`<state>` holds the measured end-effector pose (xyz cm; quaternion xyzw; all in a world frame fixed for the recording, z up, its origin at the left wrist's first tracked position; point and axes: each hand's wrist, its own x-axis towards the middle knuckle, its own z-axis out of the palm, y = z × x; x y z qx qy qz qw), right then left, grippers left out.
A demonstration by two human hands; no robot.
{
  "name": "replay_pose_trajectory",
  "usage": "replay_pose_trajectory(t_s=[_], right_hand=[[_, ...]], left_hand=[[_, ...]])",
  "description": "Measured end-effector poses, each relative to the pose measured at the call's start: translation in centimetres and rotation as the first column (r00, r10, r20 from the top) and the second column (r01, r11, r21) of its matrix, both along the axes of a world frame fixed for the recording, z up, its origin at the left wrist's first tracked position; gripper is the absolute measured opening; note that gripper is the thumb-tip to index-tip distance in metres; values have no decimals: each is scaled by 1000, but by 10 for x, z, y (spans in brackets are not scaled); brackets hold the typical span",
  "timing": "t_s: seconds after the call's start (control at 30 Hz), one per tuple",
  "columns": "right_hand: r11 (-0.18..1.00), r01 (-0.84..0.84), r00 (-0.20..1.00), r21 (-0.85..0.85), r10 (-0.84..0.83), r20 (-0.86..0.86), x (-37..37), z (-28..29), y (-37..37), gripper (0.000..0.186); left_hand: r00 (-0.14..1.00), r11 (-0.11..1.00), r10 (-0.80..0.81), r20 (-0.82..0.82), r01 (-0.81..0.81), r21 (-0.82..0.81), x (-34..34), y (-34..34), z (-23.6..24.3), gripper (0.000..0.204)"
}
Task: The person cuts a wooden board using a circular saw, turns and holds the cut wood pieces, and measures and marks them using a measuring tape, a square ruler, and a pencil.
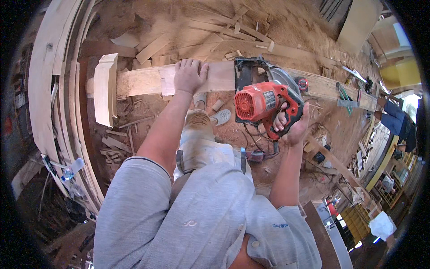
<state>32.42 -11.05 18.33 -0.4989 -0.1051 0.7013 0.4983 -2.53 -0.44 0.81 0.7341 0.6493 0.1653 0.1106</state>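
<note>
My left hand (pixel 190 76) lies flat on a pale, pinkish board (pixel 219 83), its fingers stretched forward. Under that board runs a longer wooden beam (pixel 139 82) from left to right. My right hand (pixel 292 127) is wrapped around the rear handle of a red and black circular saw (pixel 256 103). The saw's dark base plate (pixel 242 71) rests at the right end of the pale board. Whether the blade touches wood is hidden by the saw's body. Just right of the saw, a red and black tape measure (pixel 302 84) sits on the beam.
A short shaped timber (pixel 106 89) lies across the beam's left end. Long planks (pixel 49 80) are stacked at the left. Green-handled tools (pixel 344 95) lie on the beam's right part. Offcuts (pixel 117 145) and sawdust cover the floor. Another person (pixel 396 119) is at the far right.
</note>
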Motion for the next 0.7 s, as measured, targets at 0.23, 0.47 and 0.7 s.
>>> replay_pose_trajectory(t_s=[0.23, 0.47, 0.7], right_hand=[[1000, 21, 1000, -10, -21, -19, 4, -5, -27, 81], [999, 22, 998, -45, -25, -59, 9, 3, -61, 84], [1000, 29, 998, -4, -29, -51, 17, 23, -117, 85]], left_hand=[[1000, 1000, -6, -11, 6, 24, 0, 1, 1, 36], [1000, 1000, -1, 4, 1, 22, 0, 1, 1, 35], [1000, 999, -20, 8, 20, -39, 2, 3, 5, 37]])
